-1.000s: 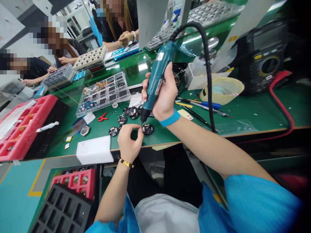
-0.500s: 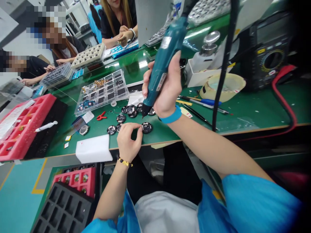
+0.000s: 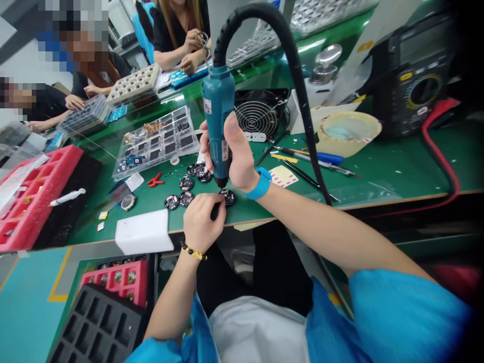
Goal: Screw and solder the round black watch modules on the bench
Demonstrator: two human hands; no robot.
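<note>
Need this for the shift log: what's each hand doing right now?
Left hand: closed, fingertips holding a round black module.
Right hand: closed, gripping a teal electric screwdriver.

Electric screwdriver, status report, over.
Right hand grips electric screwdriver upright, bit at round black module. Left hand steadying module edge. Black cord arcs behind right forearm.

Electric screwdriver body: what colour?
The electric screwdriver is teal blue, with a black tip; best seen in the head view.

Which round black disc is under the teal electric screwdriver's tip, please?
The rightmost disc in the front row, beside the left hand; the other discs lie farther from the tip.
</note>
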